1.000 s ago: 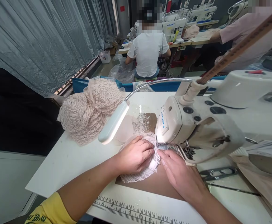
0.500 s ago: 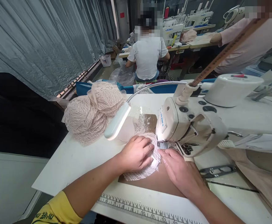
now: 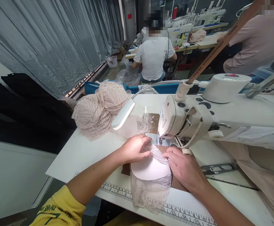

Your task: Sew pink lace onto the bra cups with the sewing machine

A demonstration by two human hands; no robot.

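Note:
A pale pink lace bra cup (image 3: 152, 171) with a smooth white inner pad lies in front of the sewing machine's needle area, its lace lower part hanging over the table's front edge. My left hand (image 3: 137, 150) holds its upper left edge between thumb and fingers. At the upper right edge, my right hand (image 3: 182, 163) pinches the lace with closed fingertips. Just beyond both hands are the metal needle plate (image 3: 154, 138) and the head of the white JUKI sewing machine (image 3: 172, 116). The lace's top edge is partly hidden under my fingers.
Stacked lace pieces (image 3: 93, 117) sit at the left back of the table. A lamp (image 3: 124, 114) on a bendable neck reaches over the middle. Thread snips (image 3: 219, 169) lie right of my right hand. A person in a white shirt (image 3: 153, 58) sits ahead.
The lace cup has come away from the needle area toward me and turned, so its white pad and hanging lace now show. Both hands still hold it. The view has shifted slightly.

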